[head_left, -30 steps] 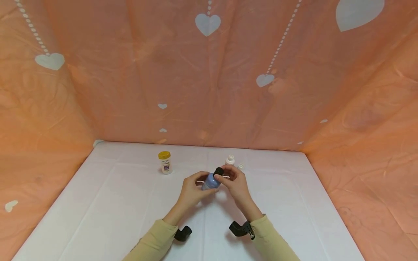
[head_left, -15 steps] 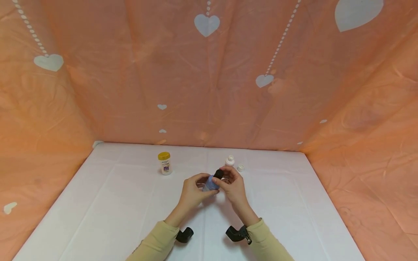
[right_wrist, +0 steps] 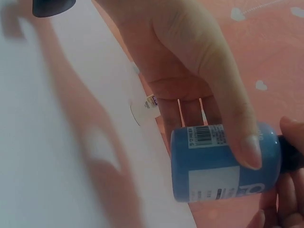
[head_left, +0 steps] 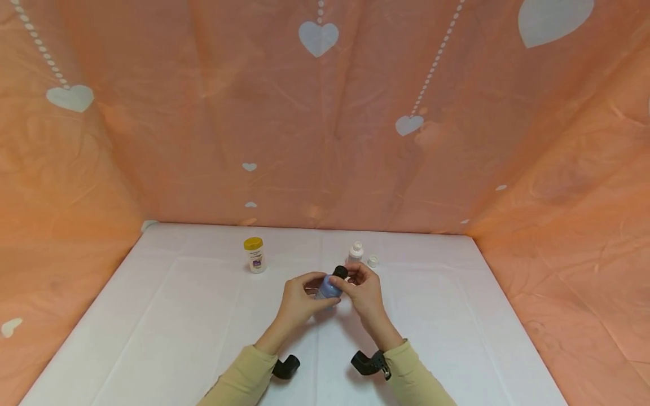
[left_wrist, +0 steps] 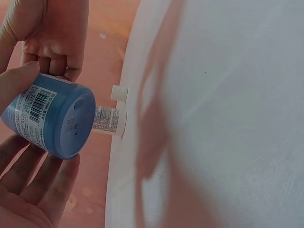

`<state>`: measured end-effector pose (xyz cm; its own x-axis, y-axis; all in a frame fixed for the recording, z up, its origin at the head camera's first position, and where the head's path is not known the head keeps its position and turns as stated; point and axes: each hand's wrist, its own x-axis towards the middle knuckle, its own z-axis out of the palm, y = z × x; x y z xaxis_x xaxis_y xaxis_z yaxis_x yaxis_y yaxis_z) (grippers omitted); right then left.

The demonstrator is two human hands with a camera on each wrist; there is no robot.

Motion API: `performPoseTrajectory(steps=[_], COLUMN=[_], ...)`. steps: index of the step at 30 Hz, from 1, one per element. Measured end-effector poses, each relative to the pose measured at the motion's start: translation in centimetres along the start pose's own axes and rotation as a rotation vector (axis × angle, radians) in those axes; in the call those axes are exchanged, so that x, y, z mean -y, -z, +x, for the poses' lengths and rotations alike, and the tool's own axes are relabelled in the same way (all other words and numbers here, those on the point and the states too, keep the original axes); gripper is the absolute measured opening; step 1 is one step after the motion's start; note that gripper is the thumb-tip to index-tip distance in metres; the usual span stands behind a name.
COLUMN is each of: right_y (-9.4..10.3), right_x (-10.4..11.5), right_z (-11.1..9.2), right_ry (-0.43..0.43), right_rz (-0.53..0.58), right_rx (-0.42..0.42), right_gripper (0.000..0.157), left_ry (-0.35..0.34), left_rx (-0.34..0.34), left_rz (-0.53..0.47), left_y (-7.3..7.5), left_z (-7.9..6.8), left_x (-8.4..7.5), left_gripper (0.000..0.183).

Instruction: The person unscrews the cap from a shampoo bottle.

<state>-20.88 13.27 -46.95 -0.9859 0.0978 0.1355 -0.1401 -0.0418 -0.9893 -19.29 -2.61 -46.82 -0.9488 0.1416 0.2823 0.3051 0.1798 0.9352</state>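
Observation:
A blue bottle (head_left: 329,286) with a black cap (head_left: 341,272) is held tilted above the table. My left hand (head_left: 301,299) grips its body, thumb on one side and fingers on the other; the left wrist view shows the bottle's base (left_wrist: 78,122) and barcode label. My right hand (head_left: 367,290) pinches the black cap between thumb and fingers. Whether cap and bottle are apart is hidden by the fingers. Just beyond the right hand stands a small white bottle (head_left: 356,252), with a white cap (head_left: 373,261) lying beside it.
Farther left on the white table (head_left: 203,316) stands a white jar (head_left: 257,260) with a yellow lid. An orange curtain (head_left: 284,129) with pale hearts encloses the table at the back and sides. Black wrist cameras (head_left: 286,367) sit by both sleeves.
The right hand's fingers have shifted round the black cap, and its wrist has come slightly left. The left hand keeps its grip on the bottle. The head view has drifted a little.

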Motion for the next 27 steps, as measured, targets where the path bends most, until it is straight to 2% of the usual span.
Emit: performPoseTrajectory(steps=[4, 6, 12, 18, 24, 26, 27], right_y=[0.2, 0.2, 0.4, 0.7, 1.2, 1.3, 1.3], right_x=[0.1, 0.2, 0.0, 0.1, -0.1, -0.1, -0.1], right_z=[0.1, 0.2, 0.3, 0.3, 0.4, 0.4, 0.3], right_ry=[-0.022, -0.029, -0.008, 0.023, 0.016, 0.008, 0.009], right_rz=[-0.019, -0.027, -0.041, -0.019, 0.037, 0.045, 0.049], right_rx=[0.023, 0.037, 0.071, 0.151, 0.246, 0.262, 0.267], right_gripper=[0.029, 0.028, 0.028, 0.032, 0.037, 0.038, 0.038], left_ry=[0.005, 0.020, 0.005, 0.031, 0.058, 0.055, 0.056], left_rx=[0.003, -0.007, -0.006, 0.022, 0.029, 0.034, 0.034], left_rz=[0.001, 0.013, 0.035, 0.000, -0.046, -0.058, -0.061], left_y=[0.1, -0.1, 0.0, 0.2, 0.2, 0.4, 0.4], left_z=[0.0, 0.1, 0.0, 0.0, 0.2, 0.1, 0.1], left_x=[0.2, 1.1, 1.9, 1.8, 1.8, 0.8, 0.7], left_gripper=[0.048, 0.049, 0.050, 0.051, 0.050, 0.049, 0.049])
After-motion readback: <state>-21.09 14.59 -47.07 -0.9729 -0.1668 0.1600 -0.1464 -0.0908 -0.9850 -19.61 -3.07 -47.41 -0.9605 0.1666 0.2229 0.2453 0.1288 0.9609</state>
